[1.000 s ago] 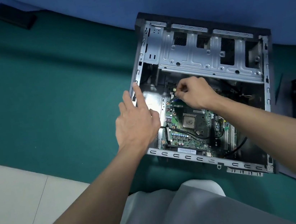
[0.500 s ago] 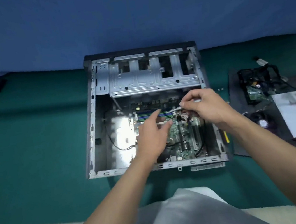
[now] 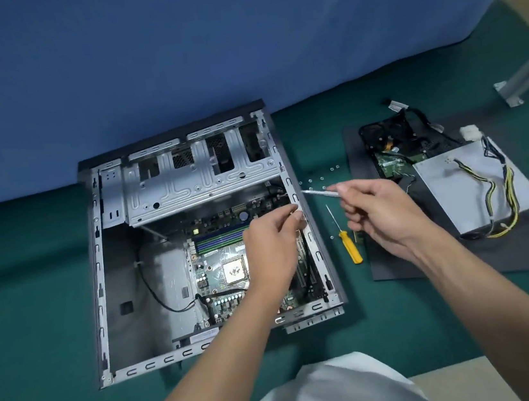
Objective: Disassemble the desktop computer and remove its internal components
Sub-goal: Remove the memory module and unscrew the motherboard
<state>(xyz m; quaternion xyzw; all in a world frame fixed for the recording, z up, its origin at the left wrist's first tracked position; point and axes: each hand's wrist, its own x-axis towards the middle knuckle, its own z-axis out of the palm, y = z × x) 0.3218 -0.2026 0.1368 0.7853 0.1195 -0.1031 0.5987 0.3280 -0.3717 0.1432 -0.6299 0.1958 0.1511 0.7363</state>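
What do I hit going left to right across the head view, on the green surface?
computer case → yellow screwdriver → power supply. Hands, loose screws and the mat's other parts are left out because they overlap.

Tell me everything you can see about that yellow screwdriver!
The yellow screwdriver has a bright yellow handle that looks like plastic and a thin, straight metal shaft. It lies flat on the green cloth, in the gap between the open computer case and the dark mat. It is slightly slanted, with the shaft pointing away from the person. Nobody holds it: the right hand, gripping a thin silver tool, is near it but not on it. Its tip is too small to make out.
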